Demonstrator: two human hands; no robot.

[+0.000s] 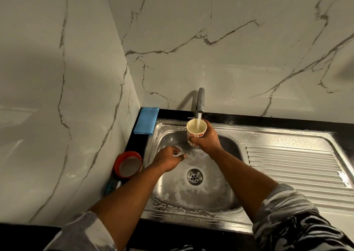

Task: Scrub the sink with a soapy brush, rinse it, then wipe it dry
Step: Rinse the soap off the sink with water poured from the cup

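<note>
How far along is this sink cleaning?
Scrubbing looks done: soapy film coats the sink and its rim. Rinsing is just starting: the right hand holds a cup under the running tap, while the left hand hovers empty over the basin. Still left: washing the suds away, then drying, probably with the blue cloth lying untouched by the wall.

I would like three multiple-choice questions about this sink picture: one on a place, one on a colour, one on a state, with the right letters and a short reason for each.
1. Where does the folded cloth lie?
A. in the basin
B. on the counter at the sink's far-left corner
C. on the drainboard

2. What colour is that cloth?
A. blue
B. yellow
C. white

3. What is the tap doing?
A. off
B. dripping onto the drain
C. running into the cup

Answers:
1 B, the cloth lies beside the sink rim by the wall.
2 A, it is blue.
3 C, the tap streams into the cup held by the right hand.
</note>
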